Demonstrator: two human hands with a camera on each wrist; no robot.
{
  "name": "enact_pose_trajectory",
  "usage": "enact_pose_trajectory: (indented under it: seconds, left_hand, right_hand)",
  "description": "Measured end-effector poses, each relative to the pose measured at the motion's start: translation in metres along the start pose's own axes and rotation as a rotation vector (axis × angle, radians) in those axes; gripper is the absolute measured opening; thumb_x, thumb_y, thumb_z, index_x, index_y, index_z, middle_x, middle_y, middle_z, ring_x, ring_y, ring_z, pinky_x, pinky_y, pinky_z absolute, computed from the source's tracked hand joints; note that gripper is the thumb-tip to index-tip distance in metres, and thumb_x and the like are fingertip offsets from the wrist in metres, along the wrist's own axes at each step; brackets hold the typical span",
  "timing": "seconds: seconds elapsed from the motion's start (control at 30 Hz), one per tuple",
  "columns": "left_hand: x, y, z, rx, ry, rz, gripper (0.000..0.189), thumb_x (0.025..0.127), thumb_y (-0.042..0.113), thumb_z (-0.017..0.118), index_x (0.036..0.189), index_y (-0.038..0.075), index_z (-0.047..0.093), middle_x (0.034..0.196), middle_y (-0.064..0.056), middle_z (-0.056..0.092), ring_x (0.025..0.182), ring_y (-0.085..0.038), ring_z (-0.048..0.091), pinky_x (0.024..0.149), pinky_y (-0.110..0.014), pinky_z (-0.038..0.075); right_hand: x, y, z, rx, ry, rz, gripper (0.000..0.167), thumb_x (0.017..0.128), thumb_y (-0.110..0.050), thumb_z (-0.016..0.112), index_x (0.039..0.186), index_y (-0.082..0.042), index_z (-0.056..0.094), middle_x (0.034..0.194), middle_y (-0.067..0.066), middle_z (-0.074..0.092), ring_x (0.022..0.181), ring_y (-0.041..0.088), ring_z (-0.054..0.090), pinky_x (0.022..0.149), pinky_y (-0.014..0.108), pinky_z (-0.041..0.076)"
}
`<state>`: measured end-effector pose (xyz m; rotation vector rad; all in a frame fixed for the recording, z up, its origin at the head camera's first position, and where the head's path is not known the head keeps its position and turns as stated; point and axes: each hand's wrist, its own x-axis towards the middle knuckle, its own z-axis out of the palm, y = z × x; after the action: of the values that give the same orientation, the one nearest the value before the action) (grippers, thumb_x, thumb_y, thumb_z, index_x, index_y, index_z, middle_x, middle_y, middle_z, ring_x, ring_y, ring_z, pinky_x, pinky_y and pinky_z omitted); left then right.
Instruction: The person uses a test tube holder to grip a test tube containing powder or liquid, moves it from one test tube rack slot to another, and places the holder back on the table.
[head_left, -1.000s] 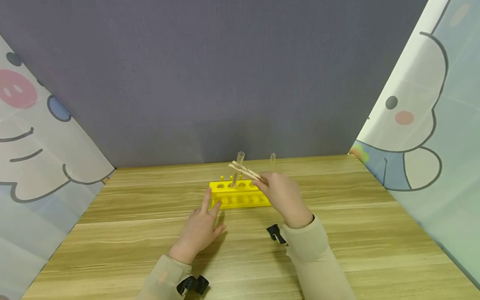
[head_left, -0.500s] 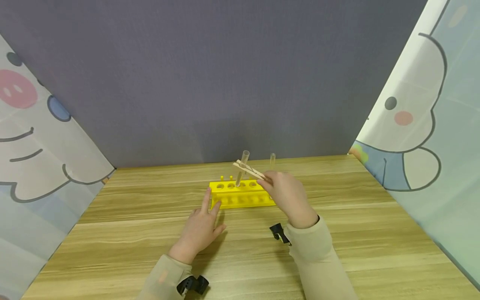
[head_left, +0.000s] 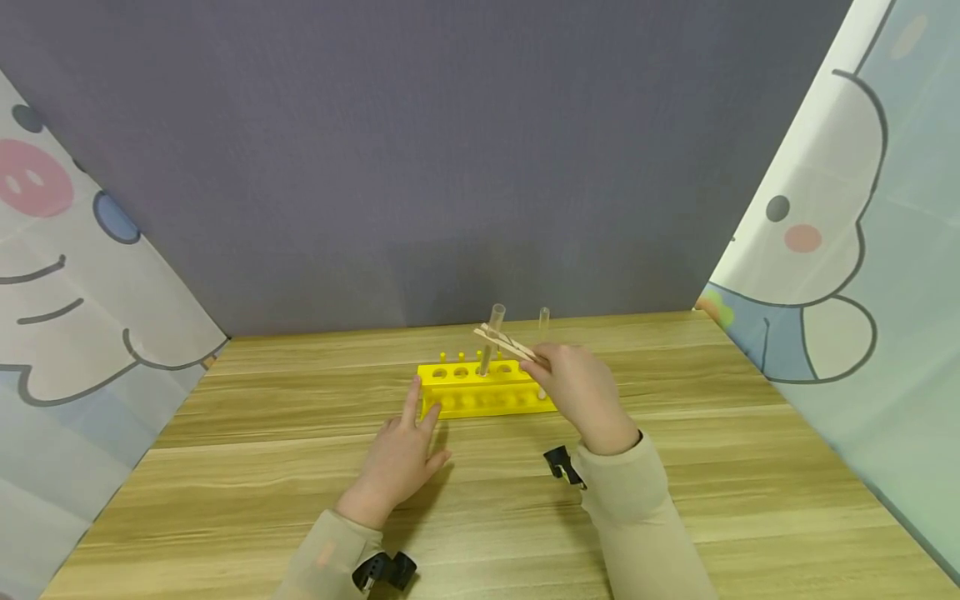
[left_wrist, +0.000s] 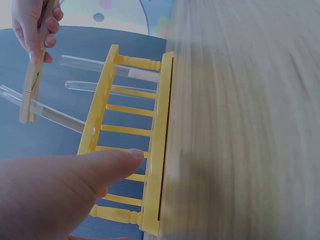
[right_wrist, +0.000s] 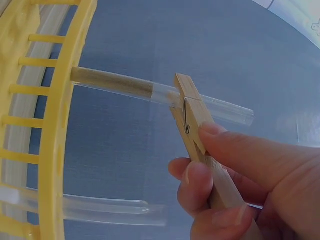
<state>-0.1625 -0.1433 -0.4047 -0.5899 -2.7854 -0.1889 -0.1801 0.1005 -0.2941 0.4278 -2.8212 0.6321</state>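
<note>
In my right hand (head_left: 577, 392) I grip a wooden test tube clamp (right_wrist: 192, 107), its jaws round the upper part of a clear test tube (right_wrist: 120, 84). Brownish contents fill the lower part of this tube. It leans, with its bottom end at the third hole from the left in the top plate of the yellow test tube rack (head_left: 487, 408). My left hand (head_left: 397, 458) lies at the rack's left end, fingers spread and mostly straight, one fingertip touching the top plate's corner. In the left wrist view a finger (left_wrist: 112, 167) crosses the rack's front.
Toward the rack's right end stands another tube (left_wrist: 82, 62) with white contents at its bottom, and a second clear tube (left_wrist: 80, 86) next to it. Short yellow pegs (head_left: 442, 357) line the rack's back. A grey panel (head_left: 465, 167) rises behind the wooden table (head_left: 300, 367).
My right hand has moved the clamp and test tube rightward along the rack, from the second hole to the third. The left hand has stayed in place.
</note>
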Motion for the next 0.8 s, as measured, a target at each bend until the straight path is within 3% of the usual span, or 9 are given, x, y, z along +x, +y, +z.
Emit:
enact_pose_trajectory:
  seconds: [0.5, 0.8]
  left_hand:
    - [-0.001, 0.0, -0.002, -0.009, -0.018, -0.008, 0.069, 0.08, 0.041, 0.072, 0.132, 0.0, 0.051, 0.149, -0.03, 0.011, 0.083, -0.035, 0.063, 0.082, -0.052, 0.049]
    - [-0.001, 0.001, -0.002, -0.008, -0.012, -0.005, 0.069, 0.079, 0.04, 0.072, 0.132, 0.0, 0.051, 0.148, -0.031, 0.012, 0.083, -0.035, 0.063, 0.082, -0.052, 0.049]
  right_hand:
    - [0.004, 0.004, 0.008, -0.016, -0.04, 0.007, 0.022, 0.091, -0.027, 0.062, 0.089, -0.007, 0.069, 0.054, -0.002, 0.047, 0.041, 0.01, 0.034, 0.038, 0.022, 0.027]
    - [0.006, 0.005, 0.011, -0.016, -0.053, 0.003, 0.023, 0.09, -0.027, 0.063, 0.096, -0.006, 0.07, 0.055, -0.003, 0.047, 0.043, 0.01, 0.033, 0.038, 0.021, 0.025]
